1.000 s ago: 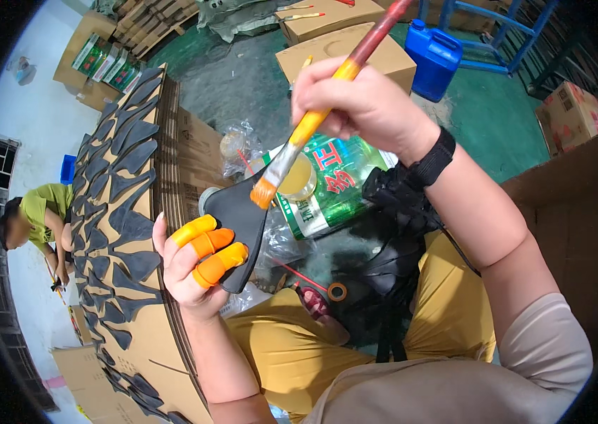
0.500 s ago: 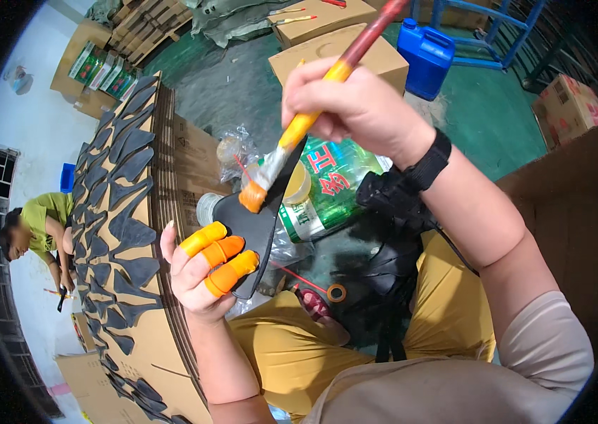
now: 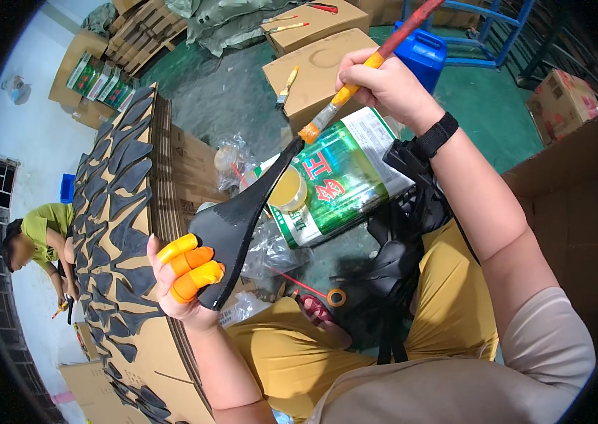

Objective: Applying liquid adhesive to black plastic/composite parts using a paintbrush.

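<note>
My left hand (image 3: 189,286), with orange finger cots on several fingers, grips the wide end of a black bicycle saddle piece (image 3: 232,219). The piece slants up to the right, its narrow nose pointing away from me. A long brush (image 3: 352,88) with a yellow and red handle is held in my right hand (image 3: 391,88). Its orange-stained bristles are at the tip of the nose; whether they touch it I cannot tell. Behind the piece, a round tub of yellowish liquid (image 3: 288,189) sits at a green rectangular can (image 3: 341,177), partly hidden.
At left, a cardboard stack (image 3: 161,177) carries many black saddle pieces (image 3: 129,205). A person in a green top (image 3: 48,230) works beyond it. Cardboard boxes (image 3: 313,67) with brushes and a blue jerrycan (image 3: 422,60) stand ahead. An orange tape roll (image 3: 336,297) lies by my foot.
My right hand and the brush have moved up and right, from the wide part to the nose. The left hand has shifted down-left, and the saddle piece shows more of its surface.
</note>
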Available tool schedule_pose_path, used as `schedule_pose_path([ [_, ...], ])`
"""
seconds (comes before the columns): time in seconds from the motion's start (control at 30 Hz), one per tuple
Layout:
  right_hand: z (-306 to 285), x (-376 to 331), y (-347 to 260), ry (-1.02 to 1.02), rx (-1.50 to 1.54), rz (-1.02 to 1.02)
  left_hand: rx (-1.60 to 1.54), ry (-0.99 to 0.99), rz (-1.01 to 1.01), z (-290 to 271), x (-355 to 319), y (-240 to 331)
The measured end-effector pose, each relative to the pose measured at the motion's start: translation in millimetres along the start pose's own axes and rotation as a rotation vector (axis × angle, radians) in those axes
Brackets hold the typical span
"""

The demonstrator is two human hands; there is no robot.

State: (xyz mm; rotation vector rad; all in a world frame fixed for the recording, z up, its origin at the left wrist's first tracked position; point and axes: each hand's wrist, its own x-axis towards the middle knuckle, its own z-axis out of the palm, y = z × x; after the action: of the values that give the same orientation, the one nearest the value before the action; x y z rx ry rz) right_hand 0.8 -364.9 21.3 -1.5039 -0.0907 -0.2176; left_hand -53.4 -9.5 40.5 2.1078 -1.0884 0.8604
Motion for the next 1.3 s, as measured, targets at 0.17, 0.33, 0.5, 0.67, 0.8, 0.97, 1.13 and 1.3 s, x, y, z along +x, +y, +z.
schedule_pose_path([
  [0.17, -6.7, -3.5, -15.2, 0.073, 0.091, -0.054, -0.056, 0.11, -0.048, 3.3, -0.2, -4.4],
  [0.33, 25.1, -13.1, -27.8, -0.172, 0.168, -0.109, -0.095, 0.136, -0.085, 4.7, -2.9, -6.4],
  [0.5, 6.3, -10.0, -25.7, 0.033, -0.049, -0.098, -0.142, 0.163, -0.1, 5.6, -3.0, -11.3],
  [0.67, 19.1, -12.0, -38.2, -0.107, 0.194, -0.09, -0.087, 0.053, -0.067, 4.4, 0.4, -6.4],
  [0.8, 56.1, -22.3, -41.8, -0.273, 0.258, -0.037, -0.014, -0.075, -0.004, 8.9, 3.5, 0.1],
  [0.97, 55.2, -23.6, -33.6, -0.256, 0.086, -0.049, -0.042, -0.057, -0.006, 12.8, 4.8, 2.6],
  [1.13, 17.0, -15.3, -24.1, -0.082, -0.121, -0.071, -0.148, 0.106, -0.086, 11.4, -1.9, -10.7],
  [1.3, -9.3, -13.6, -24.6, 0.174, -0.211, -0.139, -0.356, 0.229, -0.297, 14.1, -14.5, -26.9],
])
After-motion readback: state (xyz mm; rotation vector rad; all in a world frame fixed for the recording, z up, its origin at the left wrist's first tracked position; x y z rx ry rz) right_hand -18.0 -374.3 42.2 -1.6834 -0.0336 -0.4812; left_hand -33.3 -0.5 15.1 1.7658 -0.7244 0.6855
